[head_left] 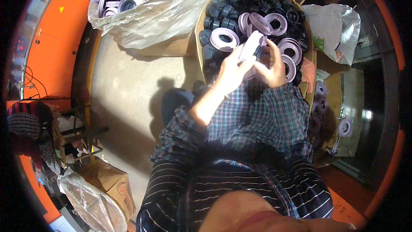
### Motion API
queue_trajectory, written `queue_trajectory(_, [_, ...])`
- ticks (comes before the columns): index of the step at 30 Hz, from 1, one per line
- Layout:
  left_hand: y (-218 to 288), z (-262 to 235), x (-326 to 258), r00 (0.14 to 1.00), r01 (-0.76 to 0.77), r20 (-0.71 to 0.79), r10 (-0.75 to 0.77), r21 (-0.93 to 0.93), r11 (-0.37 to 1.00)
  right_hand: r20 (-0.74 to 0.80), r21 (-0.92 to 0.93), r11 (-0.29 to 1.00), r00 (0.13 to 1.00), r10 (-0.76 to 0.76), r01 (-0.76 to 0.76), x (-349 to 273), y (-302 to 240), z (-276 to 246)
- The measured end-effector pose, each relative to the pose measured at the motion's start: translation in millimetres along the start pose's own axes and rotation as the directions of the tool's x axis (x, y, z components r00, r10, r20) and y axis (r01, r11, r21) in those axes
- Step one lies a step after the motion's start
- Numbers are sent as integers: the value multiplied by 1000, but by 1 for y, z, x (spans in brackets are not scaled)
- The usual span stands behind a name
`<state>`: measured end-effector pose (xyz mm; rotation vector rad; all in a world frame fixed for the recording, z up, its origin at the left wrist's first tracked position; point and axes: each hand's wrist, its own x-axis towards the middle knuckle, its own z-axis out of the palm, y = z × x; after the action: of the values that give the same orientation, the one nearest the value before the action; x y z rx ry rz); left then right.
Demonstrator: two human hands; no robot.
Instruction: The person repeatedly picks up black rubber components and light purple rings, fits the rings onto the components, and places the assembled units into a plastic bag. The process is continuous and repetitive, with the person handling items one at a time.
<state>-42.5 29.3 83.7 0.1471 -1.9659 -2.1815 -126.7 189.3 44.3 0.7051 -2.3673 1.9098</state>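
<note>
Over an open carton (200, 30), I hold a lilac plastic ring (253, 45) tilted on edge, with a dark part showing at its side. My left hand (231, 69) is closed on the ring's left and lower edge. On the other side, my right hand (274, 66) curls its fingers and thumb against the ring and its dark part. Black round plastic parts (229, 12) fill the carton below. Several loose lilac rings lie on top of them, one flat ring (224, 39) left of my hands and another ring (290, 50) to their right.
A plastic-lined box (171, 13) at the far left holds several lilac rings with dark centres. A white bag (337, 30) lies right of the carton. Low on the right, another carton (332, 137) holds lilac rings. At left are a person (30, 124) and a brown box (105, 180).
</note>
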Motion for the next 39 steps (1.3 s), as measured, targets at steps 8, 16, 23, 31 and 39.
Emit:
queue_trajectory(8, [-5, 7, -1, 817, -575, 380, 434, 480, 662, 215, 865, 287, 820, 531, -412, -12, 6, 4])
queue_trajectory(16, [-2, -25, 14, 822, -188, -556, 123, -60, 980, 346, 550, 549, 770, 537, -630, 67, -10, 18])
queue_trajectory(23, [-10, -48, 16, 744, -208, -656, -129, -410, 888, 232, 312, 947, 973, -4, -71, 184, -48, 100])
queue_trajectory(31, [0, -51, 17, 735, -237, -664, -136, -441, 865, 365, -748, 646, 906, 212, 151, 70, 70, 111])
queue_trajectory(39, [-6, -43, 18, 830, -171, -529, -179, -545, 821, 496, 129, 957, 853, 164, -259, 67, -10, 77])
